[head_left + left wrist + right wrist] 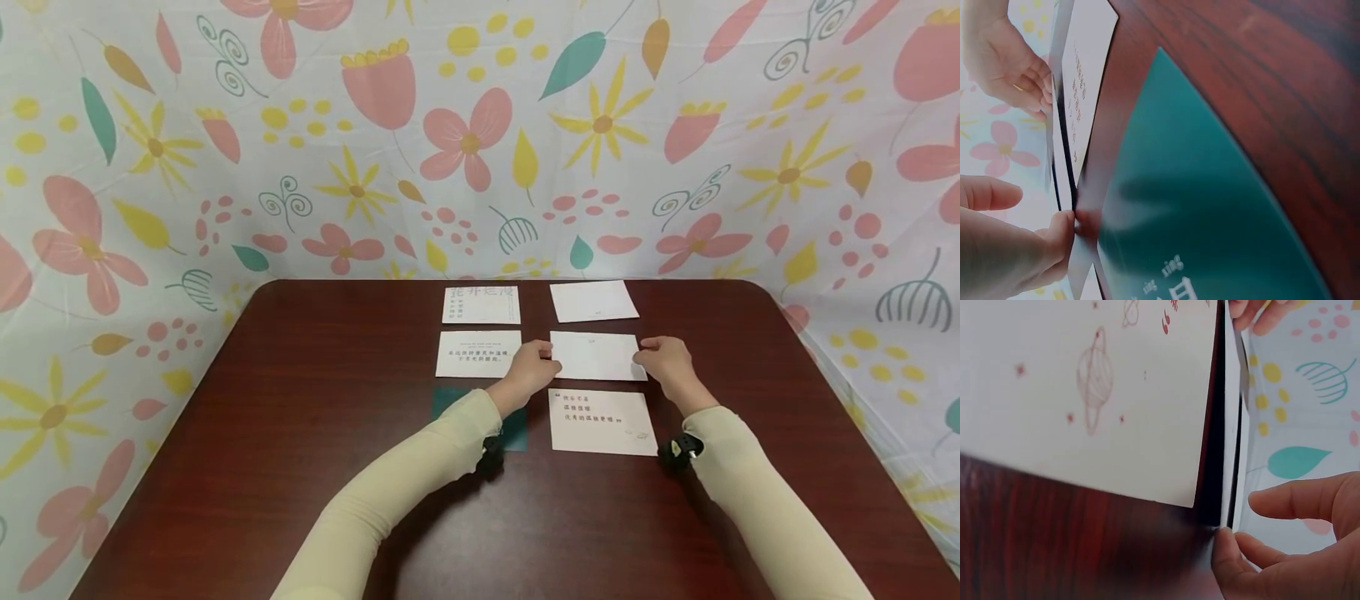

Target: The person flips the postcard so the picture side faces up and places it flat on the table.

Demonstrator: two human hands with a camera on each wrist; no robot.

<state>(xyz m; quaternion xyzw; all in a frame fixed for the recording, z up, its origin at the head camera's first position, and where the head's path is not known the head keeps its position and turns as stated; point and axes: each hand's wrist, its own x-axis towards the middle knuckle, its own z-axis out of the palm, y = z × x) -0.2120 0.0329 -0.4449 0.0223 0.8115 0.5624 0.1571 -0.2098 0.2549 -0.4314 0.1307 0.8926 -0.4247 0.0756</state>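
Note:
A white card (597,357), bare but for a small mark near its top edge, lies between both hands in the right column of cards. My left hand (531,369) pinches its left edge, and my right hand (670,367) pinches its right edge. In the right wrist view, the card shows almost edge-on, with the right thumb and a finger (1260,553) at its corner. Below it lies a card with printed lines and quote marks (600,422). A green card (516,429) is partly hidden under the left forearm.
To the left lie a white card with printed text (472,367) and, behind it, one with large grey characters (483,310). Another nearly blank card (596,302) lies at the back right. A flowered cloth (465,217) stands behind the dark wooden table (315,375).

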